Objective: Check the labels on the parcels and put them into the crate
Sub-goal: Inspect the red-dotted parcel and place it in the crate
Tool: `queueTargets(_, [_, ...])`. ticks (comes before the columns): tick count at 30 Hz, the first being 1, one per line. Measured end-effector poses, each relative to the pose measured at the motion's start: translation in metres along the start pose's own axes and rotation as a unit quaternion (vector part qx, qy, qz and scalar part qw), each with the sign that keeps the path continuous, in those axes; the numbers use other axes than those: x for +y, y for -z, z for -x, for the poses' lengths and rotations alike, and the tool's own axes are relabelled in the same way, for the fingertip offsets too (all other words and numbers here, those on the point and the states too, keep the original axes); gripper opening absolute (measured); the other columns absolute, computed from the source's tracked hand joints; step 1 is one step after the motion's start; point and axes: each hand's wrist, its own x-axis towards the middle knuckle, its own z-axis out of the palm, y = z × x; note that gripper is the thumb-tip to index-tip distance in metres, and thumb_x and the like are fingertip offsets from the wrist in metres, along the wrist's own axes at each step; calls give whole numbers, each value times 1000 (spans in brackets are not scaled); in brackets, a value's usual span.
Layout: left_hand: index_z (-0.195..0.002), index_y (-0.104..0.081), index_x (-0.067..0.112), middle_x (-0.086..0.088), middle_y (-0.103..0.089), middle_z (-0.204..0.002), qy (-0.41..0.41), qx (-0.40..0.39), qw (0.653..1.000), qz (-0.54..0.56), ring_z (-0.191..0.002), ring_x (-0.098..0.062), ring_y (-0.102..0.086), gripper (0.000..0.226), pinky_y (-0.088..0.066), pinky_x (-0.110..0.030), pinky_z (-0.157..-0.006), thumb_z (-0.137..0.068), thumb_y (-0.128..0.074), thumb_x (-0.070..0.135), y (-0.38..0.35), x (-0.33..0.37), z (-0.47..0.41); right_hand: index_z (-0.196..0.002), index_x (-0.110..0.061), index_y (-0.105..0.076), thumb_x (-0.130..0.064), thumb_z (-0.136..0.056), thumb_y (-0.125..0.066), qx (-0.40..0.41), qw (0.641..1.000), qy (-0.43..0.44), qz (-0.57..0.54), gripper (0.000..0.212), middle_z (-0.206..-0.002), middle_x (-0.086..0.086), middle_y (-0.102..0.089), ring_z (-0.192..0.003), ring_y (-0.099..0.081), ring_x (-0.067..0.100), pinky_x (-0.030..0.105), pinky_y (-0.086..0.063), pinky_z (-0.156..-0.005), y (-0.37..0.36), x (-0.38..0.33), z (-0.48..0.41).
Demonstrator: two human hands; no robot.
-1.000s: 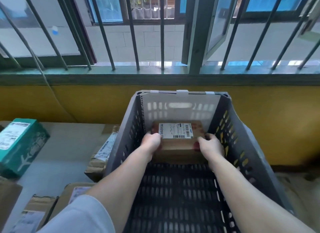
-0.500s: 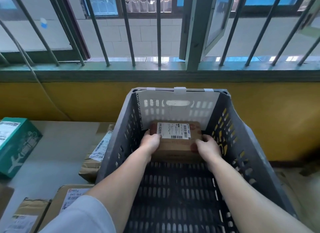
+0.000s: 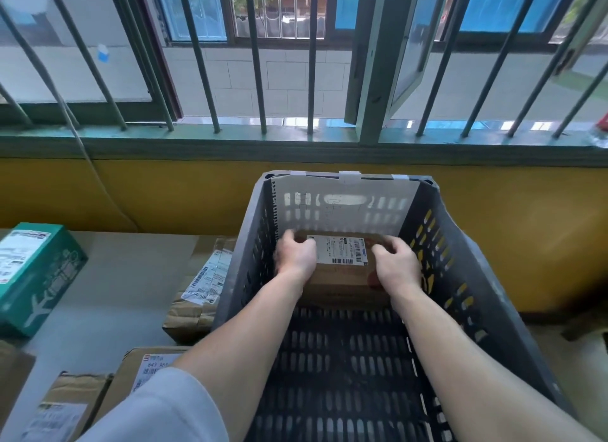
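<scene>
One sure grip: right hand [image 3: 398,265] clamps brown cardboard parcel [image 3: 342,287]; left hand [image 3: 296,259] blurred, can't tell. Uneven release could tip it in grey plastic crate [image 3: 467,267].

Daylit, backlit scene; wide-angle bowing at edges.
Daylight enters through the green-framed barred window [image 3: 370,79]; the perforated grey plastic crate [image 3: 460,277] interior sits dim; the left hand [image 3: 296,259] shows motion blur.

The crate [image 3: 460,277] was matt grey perforated plastic. The parcel [image 3: 342,288] was matt brown cardboard, carrying a smooth white paper label [image 3: 342,249].
</scene>
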Motion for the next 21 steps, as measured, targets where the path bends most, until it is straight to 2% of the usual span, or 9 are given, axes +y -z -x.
queueTargets(4, [-135, -58, 21, -4, -68, -120, -31, -63, 997, 25, -110, -24, -66, 34, -60, -42, -93, -102, -50, 23, 12, 18, 16, -127, -23, -65, -25, -99, -53, -3, 999, 35, -25, 30, -125, 0, -66, -115, -62, 23, 47, -55, -97, -10, -17, 16])
queueTargets(6, [-130, -62, 18, -5, -68, -117, -49, -88, 994, 41, -107, -23, -66, 28, -60, -40, -91, -103, -53, 20, 22, 27, 23, -121, -23, -67, -24, -99, -54, -6, 998, 51, -47, 25, -118, 0, -68, -110, -64, 21, 40, -59, -88, -17, -26, 27])
queueTargets(8, [-126, -64, 16, -7, -68, -115, -63, -111, 989, 71, -103, -21, -66, 25, -61, -36, -82, -102, -56, 17, 29, 37, 30, -118, -23, -68, -23, -99, -54, -7, 996, 65, -63, 23, -115, -1, -68, -105, -64, 19, 32, -57, -79, -21, -35, 33])
queueTargets(9, [-123, -66, 15, -7, -69, -115, -71, -121, 986, 86, -100, -19, -66, 24, -59, -32, -74, -101, -58, 16, 34, 41, 33, -115, -24, -68, -22, -99, -54, -8, 995, 72, -73, 21, -113, -1, -69, -105, -64, 19, 30, -55, -78, -23, -41, 38])
queueTargets(11, [-117, -68, 15, -9, -71, -116, -82, -142, 981, 104, -99, -18, -68, 19, -54, -25, -66, -101, -60, 16, 51, 45, 39, -107, -25, -68, -18, -98, -55, -6, 992, 85, -93, 17, -112, 1, -71, -105, -65, 20, 34, -55, -85, -32, -52, 51])
queueTargets(13, [-107, -70, 17, -11, -73, -117, -82, -160, 976, 126, -100, -19, -69, 12, -54, -25, -68, -101, -60, 15, 67, 49, 43, -108, -23, -68, -18, -99, -55, -8, 990, 94, -105, 17, -112, 2, -71, -108, -65, 20, 39, -55, -96, -39, -63, 63])
queueTargets(15, [-99, -70, 18, -9, -74, -110, -80, -172, 969, 158, -97, -19, -69, 13, -56, -25, -71, -100, -60, 12, 89, 51, 48, -108, -24, -69, -19, -99, -55, -14, 989, 102, -109, 17, -112, 0, -71, -109, -65, 20, 42, -54, -100, -51, -73, 76])
queueTargets(19, [-108, -68, 16, -2, -74, -100, -97, -185, 957, 200, -93, -15, -71, 15, -56, -22, -68, -104, -54, 14, 132, 52, 57, -100, -27, -68, -19, -98, -56, -18, 985, 122, -120, 14, -105, 0, -72, -104, -67, 22, 42, -56, -95, -75, -92, 102])
queueTargets(21, [-111, -67, 15, -3, -74, -105, -119, -179, 958, 191, -98, -17, -70, 16, -55, -24, -77, -105, -53, 16, 156, 51, 58, -106, -22, -69, -20, -99, -56, -23, 985, 129, -115, 15, -106, 1, -71, -104, -66, 21, 41, -56, -94, -91, -100, 115])
